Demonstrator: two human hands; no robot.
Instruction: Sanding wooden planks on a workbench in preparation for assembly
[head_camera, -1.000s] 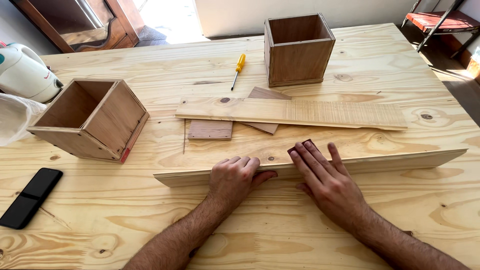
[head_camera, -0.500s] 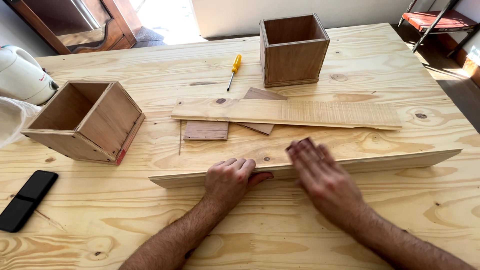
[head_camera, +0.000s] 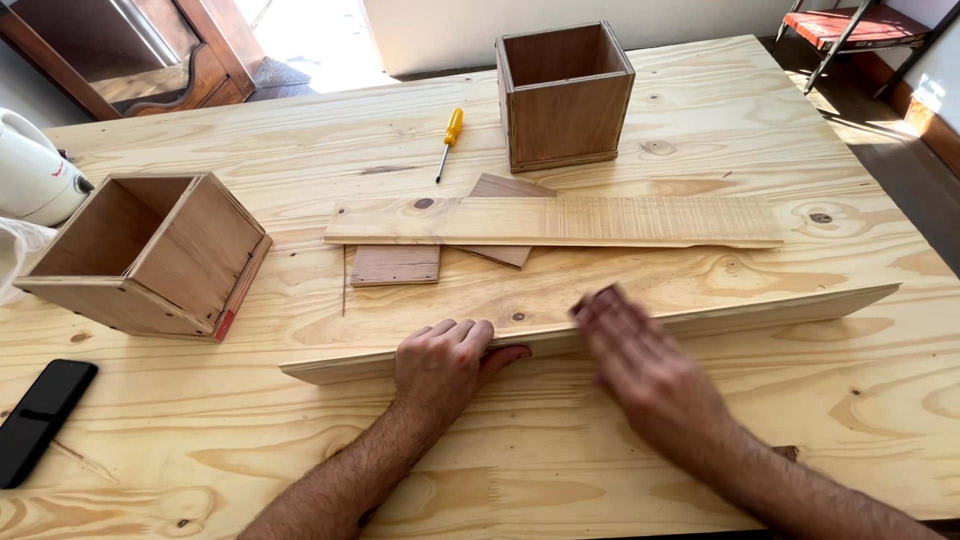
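A long pale wooden plank (head_camera: 700, 290) lies across the table (head_camera: 300, 140) in front of me, its near edge raised a little. My left hand (head_camera: 443, 365) grips that near edge, fingers curled over the top and thumb against the side. My right hand (head_camera: 640, 365) hovers flat and blurred over the plank's middle, fingers apart, holding nothing. Behind the plank lies a narrower board (head_camera: 560, 220) on top of two small brown wood pieces (head_camera: 395, 266).
An open wooden box (head_camera: 150, 250) lies tipped at the left, another box (head_camera: 565, 95) stands upright at the back. A yellow-handled screwdriver (head_camera: 448, 140) lies beside it. A black phone (head_camera: 40, 415) lies at the front left, a white kettle (head_camera: 30, 175) at the far left.
My right hand has lifted off the plank and moved, now blurred. The left hand stays on the plank's edge. The view has shifted slightly.
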